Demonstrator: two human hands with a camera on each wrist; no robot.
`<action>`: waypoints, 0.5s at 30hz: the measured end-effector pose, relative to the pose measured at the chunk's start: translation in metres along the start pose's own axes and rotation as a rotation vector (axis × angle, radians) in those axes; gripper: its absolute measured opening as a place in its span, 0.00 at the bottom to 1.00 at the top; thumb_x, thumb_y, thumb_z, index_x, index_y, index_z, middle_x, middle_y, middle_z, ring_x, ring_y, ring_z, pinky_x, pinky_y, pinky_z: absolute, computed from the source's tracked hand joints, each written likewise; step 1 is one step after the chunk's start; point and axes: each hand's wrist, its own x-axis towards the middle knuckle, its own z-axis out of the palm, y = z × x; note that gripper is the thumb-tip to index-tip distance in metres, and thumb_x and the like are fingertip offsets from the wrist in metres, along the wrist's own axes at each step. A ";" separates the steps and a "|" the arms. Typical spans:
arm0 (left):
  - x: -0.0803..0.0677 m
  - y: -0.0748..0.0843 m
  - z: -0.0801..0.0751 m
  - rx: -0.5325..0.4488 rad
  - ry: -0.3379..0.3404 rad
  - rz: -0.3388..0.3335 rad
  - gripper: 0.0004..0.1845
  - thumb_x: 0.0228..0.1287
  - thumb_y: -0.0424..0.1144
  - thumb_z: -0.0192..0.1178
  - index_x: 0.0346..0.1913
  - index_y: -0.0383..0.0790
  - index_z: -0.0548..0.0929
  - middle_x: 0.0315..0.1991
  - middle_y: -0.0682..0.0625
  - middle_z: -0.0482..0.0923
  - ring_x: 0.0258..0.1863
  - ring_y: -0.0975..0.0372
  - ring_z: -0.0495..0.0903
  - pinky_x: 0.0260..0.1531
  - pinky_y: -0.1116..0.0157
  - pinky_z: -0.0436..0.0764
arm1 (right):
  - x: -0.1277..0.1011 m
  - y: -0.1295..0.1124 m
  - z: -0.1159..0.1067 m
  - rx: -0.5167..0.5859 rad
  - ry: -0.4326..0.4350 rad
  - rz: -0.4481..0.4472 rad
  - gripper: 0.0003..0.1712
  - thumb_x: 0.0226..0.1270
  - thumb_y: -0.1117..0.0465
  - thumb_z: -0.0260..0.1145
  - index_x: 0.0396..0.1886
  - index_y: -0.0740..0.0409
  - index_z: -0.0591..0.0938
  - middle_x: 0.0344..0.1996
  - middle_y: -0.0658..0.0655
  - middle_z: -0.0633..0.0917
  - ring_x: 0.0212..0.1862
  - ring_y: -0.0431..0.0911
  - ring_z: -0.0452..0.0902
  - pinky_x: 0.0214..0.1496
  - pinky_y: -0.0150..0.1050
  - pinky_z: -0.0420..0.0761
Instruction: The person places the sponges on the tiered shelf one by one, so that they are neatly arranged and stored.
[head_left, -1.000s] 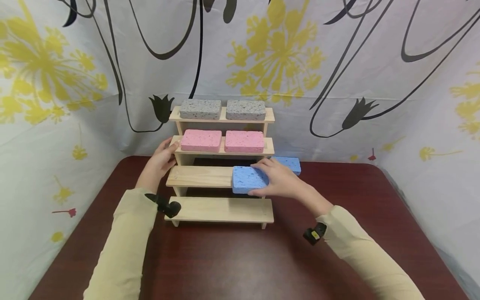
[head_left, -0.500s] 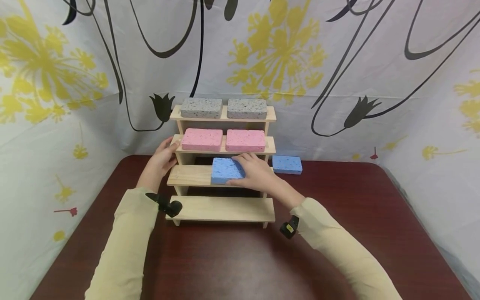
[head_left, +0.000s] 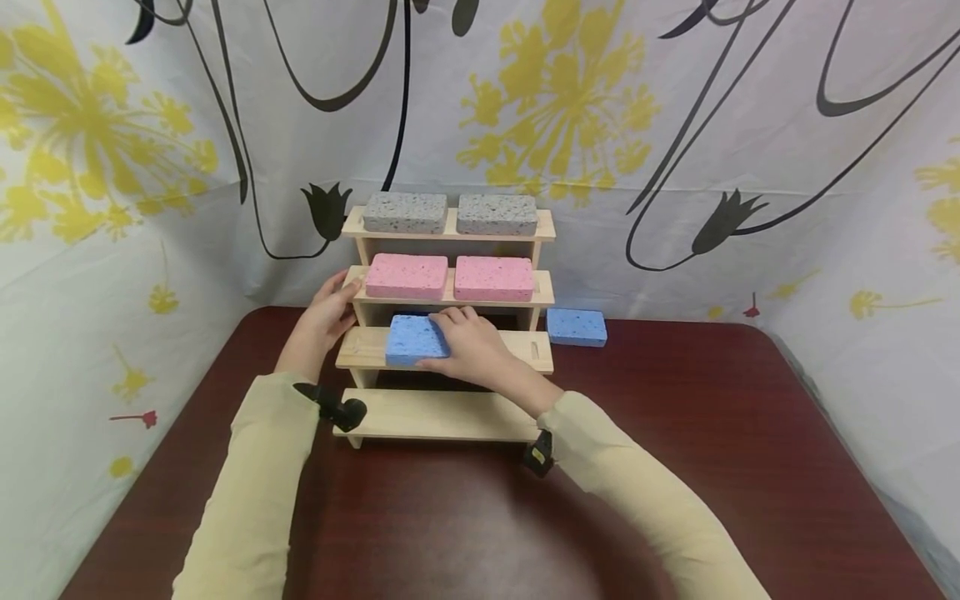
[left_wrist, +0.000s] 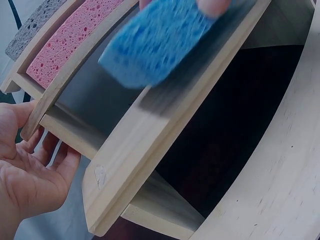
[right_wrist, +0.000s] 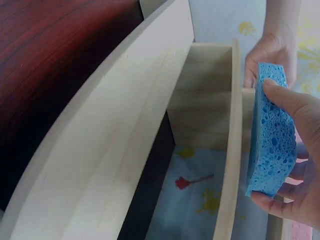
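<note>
**Seating the blue sponge on the third step**

Head view: the right hand [head_left: 468, 346] is grasping a blue sponge [head_left: 411, 339] from its right end, holding it on the left half of the rack's [head_left: 447, 415] third step, under the left pink sponge [head_left: 406, 276]. The left hand [head_left: 324, 319] is lying with relaxed fingers against the rack's left end, by the pink step, gripping nothing. A second blue sponge [head_left: 576, 326] is lying on the surface [head_left: 675, 433] just right of the rack, and two grey sponges [head_left: 450, 213] are sitting on the top step. To do this well, I judge the sponge should be lined up under the pink one above it, long edge parallel to the step's front, leaving the right half free.

Left wrist view: the sponge [left_wrist: 155, 37] is looking blurred above the step's plank, with fingertips at its upper edge; whether it is lying flat on the wood cannot be told here. The left hand [left_wrist: 30, 175] is showing an open palm beside the rack's end post, which should be enough to stop the rack sliding.

Right wrist view: the right hand's thumb and fingers [right_wrist: 300, 175] are pinching the sponge [right_wrist: 272, 135] across its thickness. Being soft, it probably needs only a light grip, and pressing it flat before letting go.
</note>
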 end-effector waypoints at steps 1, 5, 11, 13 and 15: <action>0.000 0.000 0.000 0.000 0.002 0.001 0.33 0.72 0.47 0.44 0.74 0.57 0.43 0.75 0.48 0.45 0.73 0.56 0.52 0.73 0.60 0.52 | 0.002 -0.002 0.001 -0.007 -0.004 -0.004 0.46 0.53 0.32 0.62 0.64 0.57 0.70 0.60 0.58 0.74 0.61 0.54 0.69 0.58 0.47 0.76; 0.000 0.000 0.002 -0.005 0.006 0.000 0.33 0.71 0.46 0.44 0.74 0.57 0.44 0.75 0.48 0.46 0.73 0.56 0.52 0.73 0.60 0.53 | 0.009 -0.011 0.006 -0.037 -0.016 -0.015 0.46 0.54 0.32 0.62 0.64 0.57 0.69 0.60 0.57 0.75 0.60 0.53 0.70 0.56 0.45 0.77; 0.000 0.000 0.002 0.002 0.007 -0.006 0.33 0.71 0.47 0.44 0.74 0.58 0.44 0.75 0.48 0.45 0.73 0.57 0.51 0.73 0.60 0.53 | 0.020 -0.021 0.016 -0.075 -0.003 -0.019 0.45 0.55 0.31 0.61 0.65 0.56 0.69 0.59 0.56 0.75 0.59 0.51 0.70 0.54 0.44 0.77; -0.002 0.000 0.001 0.007 0.008 -0.007 0.33 0.71 0.48 0.44 0.74 0.58 0.44 0.75 0.49 0.44 0.73 0.56 0.51 0.73 0.61 0.53 | 0.023 -0.023 0.020 -0.086 0.010 -0.022 0.45 0.55 0.31 0.61 0.64 0.55 0.69 0.59 0.55 0.75 0.58 0.50 0.70 0.54 0.44 0.77; -0.003 0.001 0.001 0.016 0.011 -0.009 0.33 0.71 0.48 0.44 0.74 0.58 0.43 0.75 0.49 0.43 0.73 0.56 0.50 0.73 0.60 0.53 | 0.025 -0.025 0.023 -0.096 0.022 -0.022 0.45 0.54 0.31 0.61 0.64 0.54 0.70 0.58 0.55 0.75 0.57 0.50 0.71 0.53 0.44 0.77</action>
